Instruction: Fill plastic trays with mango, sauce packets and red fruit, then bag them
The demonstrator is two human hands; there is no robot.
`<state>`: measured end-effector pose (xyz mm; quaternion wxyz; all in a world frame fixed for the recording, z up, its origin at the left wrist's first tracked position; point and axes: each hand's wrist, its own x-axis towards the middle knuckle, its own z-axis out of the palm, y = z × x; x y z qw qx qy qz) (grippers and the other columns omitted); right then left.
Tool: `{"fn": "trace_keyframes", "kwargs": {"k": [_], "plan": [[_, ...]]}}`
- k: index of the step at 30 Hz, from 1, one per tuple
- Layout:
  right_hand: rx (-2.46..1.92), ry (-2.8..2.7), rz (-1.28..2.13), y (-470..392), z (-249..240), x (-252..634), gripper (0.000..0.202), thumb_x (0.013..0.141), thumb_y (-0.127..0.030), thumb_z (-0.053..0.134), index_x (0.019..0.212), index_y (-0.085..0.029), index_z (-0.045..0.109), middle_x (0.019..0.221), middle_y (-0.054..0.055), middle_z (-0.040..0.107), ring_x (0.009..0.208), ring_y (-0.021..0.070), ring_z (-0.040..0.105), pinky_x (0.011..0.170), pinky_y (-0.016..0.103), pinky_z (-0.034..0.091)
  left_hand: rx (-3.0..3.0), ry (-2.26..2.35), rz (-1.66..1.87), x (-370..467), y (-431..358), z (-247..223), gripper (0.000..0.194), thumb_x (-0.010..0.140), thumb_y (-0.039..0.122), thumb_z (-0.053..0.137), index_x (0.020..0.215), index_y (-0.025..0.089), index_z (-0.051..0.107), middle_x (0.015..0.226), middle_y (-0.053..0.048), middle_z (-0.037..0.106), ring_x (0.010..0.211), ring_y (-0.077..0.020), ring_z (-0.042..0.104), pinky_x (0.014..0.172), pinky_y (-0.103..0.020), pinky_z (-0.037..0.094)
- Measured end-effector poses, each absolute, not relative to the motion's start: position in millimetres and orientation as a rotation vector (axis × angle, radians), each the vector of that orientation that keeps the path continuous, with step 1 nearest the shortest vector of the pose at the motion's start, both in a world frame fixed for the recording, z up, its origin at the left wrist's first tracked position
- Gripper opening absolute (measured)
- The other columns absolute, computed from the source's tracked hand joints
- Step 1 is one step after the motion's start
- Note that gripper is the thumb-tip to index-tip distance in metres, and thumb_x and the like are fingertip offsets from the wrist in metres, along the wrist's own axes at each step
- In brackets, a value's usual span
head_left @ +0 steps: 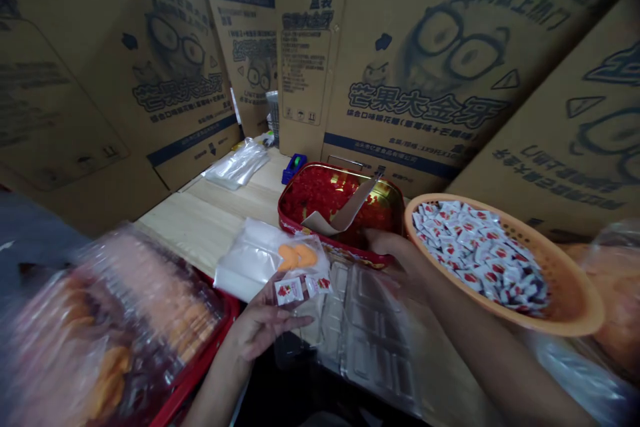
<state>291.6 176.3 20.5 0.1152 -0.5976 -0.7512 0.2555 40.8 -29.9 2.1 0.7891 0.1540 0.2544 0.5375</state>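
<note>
My left hand (260, 323) is closed on the near edge of a small clear plastic pack, one finger stretched along it. In the pack lie two orange pieces (296, 256) and two small white sachets (289, 291) with red print. My right hand (387, 248) reaches over the near right edge of a red tin (330, 238); its fingertips are hidden. Small red packets (320, 185) cover much of the tin's bottom, and a bent piece of cardboard (345, 213) leans in it. Clear compartment trays (373, 333) lie below my hands.
An orange basket (575, 283) of white sachets (477, 253) stands at right. At left, a red crate (227, 310) holds wrapped packs of orange pieces (155, 287). Clear bags (240, 163) and a blue tape dispenser (294, 168) lie behind. Cardboard boxes (425, 67) wall the back.
</note>
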Motion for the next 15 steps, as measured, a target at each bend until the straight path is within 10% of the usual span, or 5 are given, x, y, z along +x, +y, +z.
{"fn": "trace_keyframes", "kwargs": {"k": [8,15], "plan": [[-1.728,-1.938,1.01,177,19,305,0.013,0.059,-0.006,0.06,0.058,-0.017,0.066,0.053,0.001,0.061,0.063,0.017,0.06,0.064,0.025,0.044,0.337,0.552,1.209,30,-24,-5,0.074,0.064,-0.007,0.052,0.128,0.029,0.039,0.117,-0.005,0.059,0.11,-0.0256,0.054,0.096,-0.056,0.036],[-1.632,-1.409,1.217,166,23,303,0.008,0.076,-0.018,0.054,0.08,-0.02,0.061,0.073,0.0,0.062,0.052,0.0094,0.053,0.05,0.022,0.047,0.335,0.527,1.21,31,-24,-10,0.075,0.068,-0.007,0.049,0.131,0.03,0.035,0.117,-0.005,0.06,0.114,-0.026,0.051,0.098,-0.054,0.034]]}}
